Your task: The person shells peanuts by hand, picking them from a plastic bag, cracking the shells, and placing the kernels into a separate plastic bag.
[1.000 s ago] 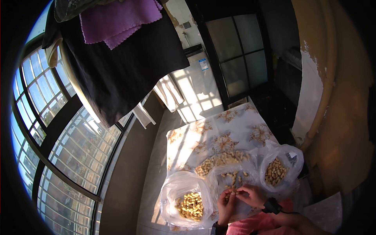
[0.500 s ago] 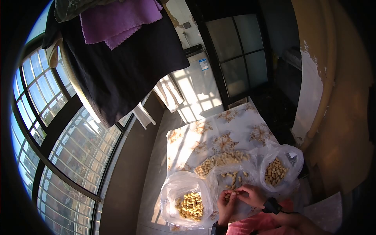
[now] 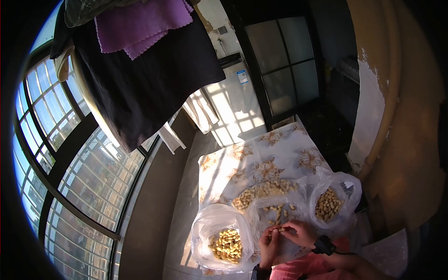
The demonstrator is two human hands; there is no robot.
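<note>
My left hand (image 3: 269, 243) and my right hand (image 3: 299, 233) meet over the near edge of the table, fingertips pinched together on a small peanut (image 3: 281, 229). Just beyond them, loose peanuts (image 3: 278, 212) lie on clear plastic. A larger heap of peanuts (image 3: 270, 188) is behind those. To the left stands an open plastic bag (image 3: 201, 233) with peanuts inside, lit by the sun. Another open plastic bag (image 3: 352, 186) of peanuts is to the right of my hands.
The table's floral cloth (image 3: 266, 154) stretches away from me. Dark clothing (image 3: 154, 70) and a purple cloth (image 3: 140, 23) hang at upper left, before a barred window (image 3: 93, 182). A brown pipe (image 3: 392, 102) runs along the right wall.
The fingers of my left hand have shifted slightly, and the peanut between my fingertips shows more clearly. The bags and heaps have not moved.
</note>
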